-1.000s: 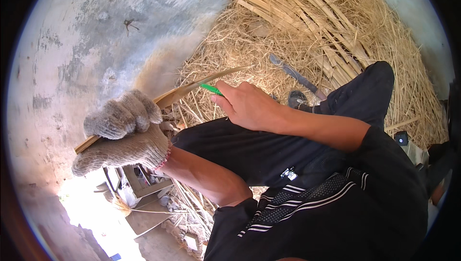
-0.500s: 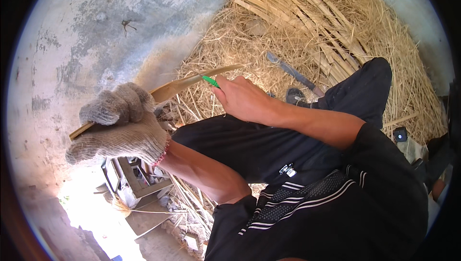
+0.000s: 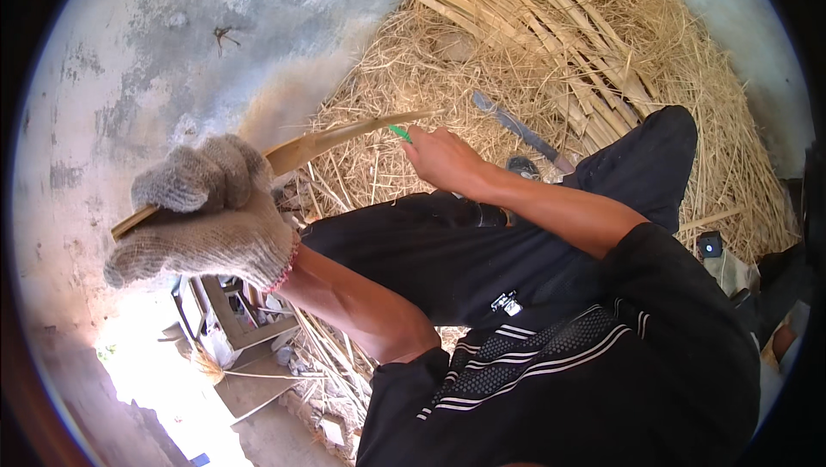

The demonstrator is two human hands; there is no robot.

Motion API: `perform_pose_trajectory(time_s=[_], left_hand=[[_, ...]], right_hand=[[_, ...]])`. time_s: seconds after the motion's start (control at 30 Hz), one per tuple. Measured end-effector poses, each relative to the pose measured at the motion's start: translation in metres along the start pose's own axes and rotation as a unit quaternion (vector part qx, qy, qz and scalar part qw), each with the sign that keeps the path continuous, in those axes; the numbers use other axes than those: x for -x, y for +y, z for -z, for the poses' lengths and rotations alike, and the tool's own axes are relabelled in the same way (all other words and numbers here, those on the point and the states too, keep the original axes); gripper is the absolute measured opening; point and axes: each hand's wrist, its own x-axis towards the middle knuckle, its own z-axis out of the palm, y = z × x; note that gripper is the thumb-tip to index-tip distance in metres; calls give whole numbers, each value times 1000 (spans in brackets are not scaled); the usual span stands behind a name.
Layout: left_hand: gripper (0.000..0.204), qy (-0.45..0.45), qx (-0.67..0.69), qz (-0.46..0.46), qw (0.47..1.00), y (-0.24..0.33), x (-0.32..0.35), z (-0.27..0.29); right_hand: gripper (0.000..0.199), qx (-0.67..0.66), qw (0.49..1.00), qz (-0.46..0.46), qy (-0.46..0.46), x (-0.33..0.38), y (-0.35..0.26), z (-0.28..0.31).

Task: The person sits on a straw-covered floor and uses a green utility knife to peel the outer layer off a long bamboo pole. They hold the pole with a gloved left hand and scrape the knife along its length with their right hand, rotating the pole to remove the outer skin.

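My left hand [image 3: 202, 226], in a grey knitted glove, is closed around a long split bamboo strip [image 3: 314, 144]. The strip slants up to the right and narrows toward its far tip, and its short butt end pokes out left of the glove. My bare right hand [image 3: 443, 159] is closed on a small green-handled knife [image 3: 400, 132] beside the strip's thin end. The knife's blade is hard to make out, and I cannot tell whether it touches the strip.
Thin shavings [image 3: 379, 80] cover the floor. Beyond my right hand lies a long dark-bladed chopping knife [image 3: 516, 125], with a bundle of bamboo strips [image 3: 551, 28] farther back. A worn wall [image 3: 172, 54] rises at left. Below my left forearm stands a wooden frame [image 3: 237, 334] among clutter.
My right hand with the green-handled knife has slid to the right, toward the strip's thin tip. The gloved left hand, still holding the strip, has shifted slightly left.
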Motion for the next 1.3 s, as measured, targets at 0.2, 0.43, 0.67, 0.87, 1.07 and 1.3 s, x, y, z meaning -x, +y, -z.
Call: perform_pose_trajectory(time_s=[0.2, 0.43, 0.67, 0.87, 1.07, 1.3], left_hand=[[77, -60, 45, 9, 997, -5, -1, 13], [76, -7, -2, 21, 1000, -4, 2, 13], [74, -34, -10, 20, 999, -4, -2, 11], [75, -36, 53, 22, 998, -10, -3, 7], [74, -45, 40, 12, 998, -4, -3, 13], [73, 41, -54, 22, 997, -6, -3, 13]], right_hand=[[29, 47, 995, 83, -41, 8, -22, 11], [32, 35, 998, 46, -34, 5, -22, 12], [33, 100, 994, -25, -19, -21, 71, -26], [27, 175, 978, -50, -104, -46, 129, -56], [40, 192, 965, -175, -41, -26, 200, -47], [44, -37, 996, -77, -29, -2, 93, -5]])
